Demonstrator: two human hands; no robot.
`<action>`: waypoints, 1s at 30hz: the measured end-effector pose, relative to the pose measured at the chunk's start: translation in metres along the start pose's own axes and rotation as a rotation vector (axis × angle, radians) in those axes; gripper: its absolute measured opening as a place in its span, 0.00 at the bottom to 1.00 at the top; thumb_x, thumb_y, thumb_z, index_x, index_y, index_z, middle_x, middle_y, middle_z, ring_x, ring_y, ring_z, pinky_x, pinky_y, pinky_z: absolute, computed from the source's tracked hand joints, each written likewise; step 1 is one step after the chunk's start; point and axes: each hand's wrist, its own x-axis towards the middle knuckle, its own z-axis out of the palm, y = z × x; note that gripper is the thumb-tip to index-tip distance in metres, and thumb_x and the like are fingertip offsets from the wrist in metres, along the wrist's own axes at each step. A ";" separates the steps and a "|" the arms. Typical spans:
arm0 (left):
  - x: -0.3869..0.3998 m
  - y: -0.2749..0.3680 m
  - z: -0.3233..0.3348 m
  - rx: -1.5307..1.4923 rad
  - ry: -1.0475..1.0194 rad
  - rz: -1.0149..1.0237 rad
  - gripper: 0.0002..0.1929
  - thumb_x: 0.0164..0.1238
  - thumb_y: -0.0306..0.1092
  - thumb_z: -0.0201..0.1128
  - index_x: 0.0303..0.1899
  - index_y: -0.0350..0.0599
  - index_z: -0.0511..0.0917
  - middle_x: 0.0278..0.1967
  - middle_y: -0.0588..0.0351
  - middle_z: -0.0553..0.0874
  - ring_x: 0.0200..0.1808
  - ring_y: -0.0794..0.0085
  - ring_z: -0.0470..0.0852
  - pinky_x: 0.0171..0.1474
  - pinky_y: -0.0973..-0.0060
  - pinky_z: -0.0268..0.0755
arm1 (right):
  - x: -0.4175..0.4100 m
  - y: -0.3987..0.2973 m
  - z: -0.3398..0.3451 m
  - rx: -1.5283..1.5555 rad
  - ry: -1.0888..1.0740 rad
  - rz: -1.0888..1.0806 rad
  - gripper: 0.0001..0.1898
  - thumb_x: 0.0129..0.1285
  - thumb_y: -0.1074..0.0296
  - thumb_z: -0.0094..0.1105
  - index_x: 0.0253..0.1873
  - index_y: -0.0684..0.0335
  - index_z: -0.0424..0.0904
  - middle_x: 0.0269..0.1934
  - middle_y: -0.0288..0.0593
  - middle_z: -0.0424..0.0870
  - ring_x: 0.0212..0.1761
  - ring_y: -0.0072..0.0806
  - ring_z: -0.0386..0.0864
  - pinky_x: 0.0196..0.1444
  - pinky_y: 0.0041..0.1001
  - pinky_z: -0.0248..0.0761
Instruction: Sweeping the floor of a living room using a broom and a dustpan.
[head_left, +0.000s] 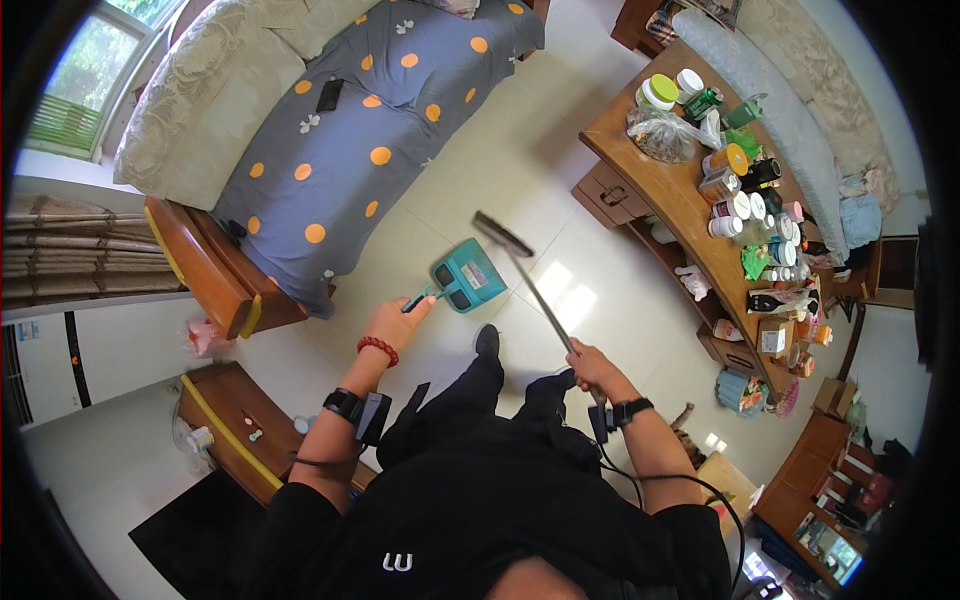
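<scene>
My left hand grips the handle of a teal plastic dustpan. The pan is out in front of my feet over the pale tiled floor; whether it touches the tiles I cannot tell. My right hand is closed around the long thin handle of a broom. Its dark narrow head points away from me, just right of and beyond the dustpan. A red bead bracelet circles my left wrist, and both forearms carry black strapped devices.
On the left stands a sofa with a dotted grey-blue cover and a dark phone. A wooden table crowded with jars, bottles and bags curves along the right. A cat is near my right elbow, and a blue bin sits by the table.
</scene>
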 end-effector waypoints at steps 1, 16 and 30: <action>0.002 0.003 -0.002 0.013 0.008 0.005 0.30 0.57 0.61 0.55 0.25 0.34 0.78 0.17 0.47 0.77 0.20 0.61 0.76 0.26 0.67 0.65 | -0.010 0.005 0.000 0.078 -0.049 0.036 0.28 0.65 0.64 0.43 0.69 0.50 0.51 0.17 0.36 0.65 0.13 0.19 0.63 0.13 0.20 0.60; 0.019 -0.001 -0.012 0.136 -0.024 0.100 0.28 0.56 0.59 0.57 0.25 0.36 0.79 0.16 0.46 0.76 0.19 0.59 0.74 0.26 0.66 0.64 | -0.079 0.045 -0.041 0.512 0.065 0.210 0.29 0.66 0.64 0.45 0.70 0.44 0.48 0.19 0.35 0.62 0.13 0.18 0.59 0.13 0.19 0.56; 0.039 0.019 -0.018 0.059 -0.009 0.109 0.29 0.56 0.60 0.56 0.21 0.36 0.75 0.13 0.50 0.72 0.17 0.64 0.70 0.23 0.67 0.60 | -0.039 0.006 -0.048 0.878 -0.317 0.240 0.25 0.67 0.65 0.48 0.67 0.41 0.55 0.22 0.34 0.63 0.16 0.12 0.54 0.12 0.09 0.48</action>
